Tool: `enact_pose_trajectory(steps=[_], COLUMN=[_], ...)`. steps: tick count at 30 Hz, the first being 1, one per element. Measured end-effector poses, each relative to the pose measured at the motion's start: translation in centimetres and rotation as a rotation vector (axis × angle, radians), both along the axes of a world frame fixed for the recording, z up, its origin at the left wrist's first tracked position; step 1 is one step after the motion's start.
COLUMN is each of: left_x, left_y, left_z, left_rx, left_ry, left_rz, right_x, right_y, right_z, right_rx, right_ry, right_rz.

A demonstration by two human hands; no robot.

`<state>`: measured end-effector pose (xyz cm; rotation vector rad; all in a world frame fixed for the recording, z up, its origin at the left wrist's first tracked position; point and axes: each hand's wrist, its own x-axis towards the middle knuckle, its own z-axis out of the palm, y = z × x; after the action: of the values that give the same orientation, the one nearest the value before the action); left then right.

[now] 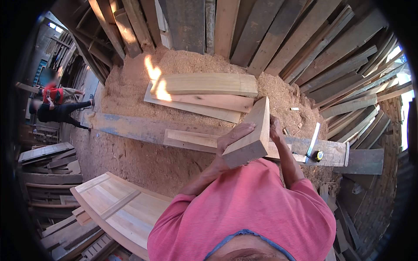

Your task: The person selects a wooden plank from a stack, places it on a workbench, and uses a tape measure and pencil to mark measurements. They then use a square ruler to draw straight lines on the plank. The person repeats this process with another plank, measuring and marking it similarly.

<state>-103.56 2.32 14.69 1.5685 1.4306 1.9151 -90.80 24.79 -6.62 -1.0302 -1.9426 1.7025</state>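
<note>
At far left, a pale framed wooden panel slants at the lower side, and a long plank runs rightward from above it. The left hand holds the left edge of a thick wooden block, raised over the plank before the chest. The block's long axis runs away from the body, leaning right; its grey end faces the person. The right hand seems to grip its right side, fingers partly hidden. Farther right, a tape measure rests on the plank.

Thick, squared pale wooden board.
Held slantwise between left hand and right hand, with darker near end, pointing forward and slightly right.
</note>
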Motion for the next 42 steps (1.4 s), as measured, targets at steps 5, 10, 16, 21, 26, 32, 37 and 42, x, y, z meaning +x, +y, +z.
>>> enact_pose_trajectory(steps=[5, 10, 16, 21, 26, 32, 37, 42], left_x=[0.0, 0.1, 0.1, 0.2, -1.8, -4.6, -8.2, -8.6], left_y=[0.3, 0.7, 0.9, 0.6, 0.4, -2.1, -3.0, -6.5], left_z=[0.4, 0.9, 1.4, 1.1, -0.2, -2.1, -0.4, 2.8], left_rx=[0.001, 0.034, 0.013, -0.036, 0.028, -0.024, -0.044, -0.11], left_ry=[0.0, -0.026, -0.018, -0.025, -0.234, -0.185, -0.215, -0.188], left_rz=[-0.048, -0.076, -0.065, -0.086, -0.251, -0.037, -0.286, -0.25], right_x=[0.9, 1.2, 1.4, 1.4, 0.7, 0.4, -1.8, -1.8], right_y=[-0.3, -0.5, -0.6, -0.6, -0.4, -1.3, -1.6, -2.8], right_z=[1.2, 2.5, 3.8, 3.5, 1.6, 3.1, 5.8, 4.9], right_rx=[-0.004, -0.192, -0.143, -0.185, 0.103, 0.636, 0.829, 0.809], right_ry=[0.065, 0.161, 0.099, 0.105, -0.055, -0.473, -0.43, -0.361], right_rz=[0.012, 0.004, 0.0, 0.002, 0.036, 0.081, 0.201, 0.434])
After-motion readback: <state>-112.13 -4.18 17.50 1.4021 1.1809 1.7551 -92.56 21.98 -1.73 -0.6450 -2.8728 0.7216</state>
